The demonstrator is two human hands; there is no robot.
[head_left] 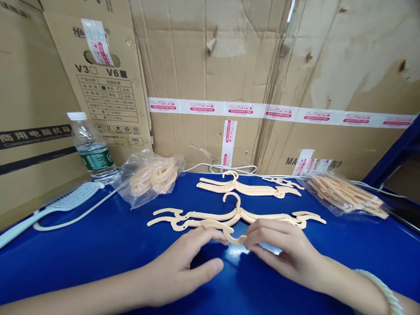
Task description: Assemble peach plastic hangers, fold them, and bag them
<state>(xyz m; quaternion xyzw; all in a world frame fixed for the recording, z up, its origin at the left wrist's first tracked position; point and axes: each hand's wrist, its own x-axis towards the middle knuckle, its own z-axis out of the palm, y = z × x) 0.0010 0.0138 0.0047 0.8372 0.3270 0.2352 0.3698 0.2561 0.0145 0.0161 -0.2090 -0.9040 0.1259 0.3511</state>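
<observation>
Two beige folding clothes hangers lie on the blue table. The nearer hanger (214,216) has its hook pointing away from me, and the farther hanger (253,189) is just behind it. A loose beige curved hanger piece (234,240) is in front of the nearer one. My right hand (289,249) pinches the right end of this piece between thumb and fingers. My left hand (187,263) is at its left side, fingers stretched out and thumb spread apart. The left fingertips are close to the piece; whether they touch it is unclear.
Clear bags hold beige hooks (153,178) at back left and beige strips (344,193) at back right. Small loose pieces (283,183) lie beside the far hanger. A water bottle (95,155), a hairbrush (69,198) and a white cable (71,225) are left. Cardboard (204,138) walls the back.
</observation>
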